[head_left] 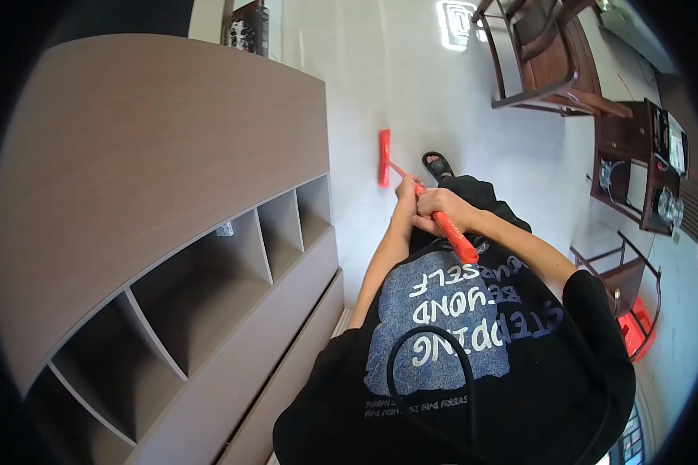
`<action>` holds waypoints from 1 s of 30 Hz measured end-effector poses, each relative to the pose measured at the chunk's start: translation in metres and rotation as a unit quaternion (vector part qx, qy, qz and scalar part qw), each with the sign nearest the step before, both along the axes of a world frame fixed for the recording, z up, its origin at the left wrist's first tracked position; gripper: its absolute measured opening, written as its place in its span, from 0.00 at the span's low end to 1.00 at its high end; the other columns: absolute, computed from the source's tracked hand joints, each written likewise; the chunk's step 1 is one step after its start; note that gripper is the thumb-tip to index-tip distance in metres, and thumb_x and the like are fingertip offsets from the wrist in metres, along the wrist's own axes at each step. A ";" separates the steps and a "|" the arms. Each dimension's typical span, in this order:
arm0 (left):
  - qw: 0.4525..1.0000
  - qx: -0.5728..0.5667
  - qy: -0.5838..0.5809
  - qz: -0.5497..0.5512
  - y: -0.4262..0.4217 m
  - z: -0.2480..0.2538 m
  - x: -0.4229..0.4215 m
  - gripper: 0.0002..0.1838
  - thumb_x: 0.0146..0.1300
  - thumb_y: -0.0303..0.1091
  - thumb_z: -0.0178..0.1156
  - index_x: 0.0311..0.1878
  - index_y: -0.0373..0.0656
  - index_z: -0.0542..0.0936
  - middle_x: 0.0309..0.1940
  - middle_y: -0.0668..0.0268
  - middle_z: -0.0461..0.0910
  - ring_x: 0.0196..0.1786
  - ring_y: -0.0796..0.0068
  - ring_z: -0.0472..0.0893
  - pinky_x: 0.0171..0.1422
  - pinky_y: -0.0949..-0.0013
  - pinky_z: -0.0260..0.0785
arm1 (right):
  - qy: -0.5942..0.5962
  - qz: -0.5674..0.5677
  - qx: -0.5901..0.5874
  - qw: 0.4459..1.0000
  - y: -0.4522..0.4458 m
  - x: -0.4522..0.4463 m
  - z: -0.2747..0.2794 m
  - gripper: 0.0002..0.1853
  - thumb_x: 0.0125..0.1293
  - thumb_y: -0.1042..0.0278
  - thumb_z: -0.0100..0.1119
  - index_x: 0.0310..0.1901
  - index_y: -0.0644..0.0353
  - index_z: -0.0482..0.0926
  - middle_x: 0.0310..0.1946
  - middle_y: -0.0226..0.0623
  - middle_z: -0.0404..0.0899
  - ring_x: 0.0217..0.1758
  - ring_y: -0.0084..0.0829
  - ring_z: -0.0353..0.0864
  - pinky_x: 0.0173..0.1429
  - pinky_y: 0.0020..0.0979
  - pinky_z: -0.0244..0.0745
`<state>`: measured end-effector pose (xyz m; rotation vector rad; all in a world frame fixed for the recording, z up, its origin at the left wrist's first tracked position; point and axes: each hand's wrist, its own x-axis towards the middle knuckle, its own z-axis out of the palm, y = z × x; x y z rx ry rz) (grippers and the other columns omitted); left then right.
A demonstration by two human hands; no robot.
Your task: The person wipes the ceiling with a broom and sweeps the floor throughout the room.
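Note:
A red broom [397, 168] slants from the floor up towards my chest, its narrow head [384, 159] down on the pale tiles. My left hand [408, 189] is wrapped round the handle lower down. Just above it, my right hand [447, 208] grips the thicker part of the handle, and the two hands are close together. The handle's rounded end [465, 252] sticks out past my right hand, in front of my black printed shirt [457, 333]. Beyond my hands a foot in a black sandal [437, 165] stands on the floor.
A wooden cabinet [186, 132] with several open compartments and a small white box [224, 229] fills the left. Dark wooden chairs [551, 54] stand at upper right. A dark side table [636, 167] and a red stool [637, 329] are further right.

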<state>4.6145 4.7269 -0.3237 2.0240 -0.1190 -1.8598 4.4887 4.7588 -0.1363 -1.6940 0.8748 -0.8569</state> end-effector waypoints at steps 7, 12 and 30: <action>0.998 -0.056 0.024 0.009 -0.035 0.056 0.006 0.07 0.47 0.35 0.56 0.20 0.42 0.73 0.17 0.66 0.71 0.22 0.72 0.70 0.27 0.66 0.64 | -0.029 -0.085 -0.133 0.987 -0.040 0.016 0.000 0.20 0.48 0.73 0.62 0.09 0.58 0.61 0.09 0.40 0.62 0.14 0.40 0.67 0.22 0.36 0.63; 0.987 -0.129 -0.012 -0.093 -0.096 0.074 0.031 0.09 0.52 0.34 0.57 0.23 0.39 0.73 0.18 0.63 0.73 0.19 0.70 0.71 0.23 0.64 0.64 | -0.054 -0.149 -0.166 0.973 -0.069 0.041 -0.002 0.19 0.49 0.74 0.63 0.10 0.58 0.63 0.10 0.39 0.64 0.14 0.39 0.67 0.23 0.36 0.63; 0.956 -0.040 -0.033 -0.290 -0.088 -0.053 0.072 0.10 0.51 0.28 0.58 0.34 0.36 0.70 0.24 0.62 0.72 0.20 0.69 0.74 0.21 0.66 0.68 | -0.061 -0.315 0.028 0.947 -0.014 0.096 -0.043 0.17 0.52 0.77 0.59 0.13 0.61 0.61 0.14 0.40 0.62 0.21 0.42 0.65 0.32 0.37 0.61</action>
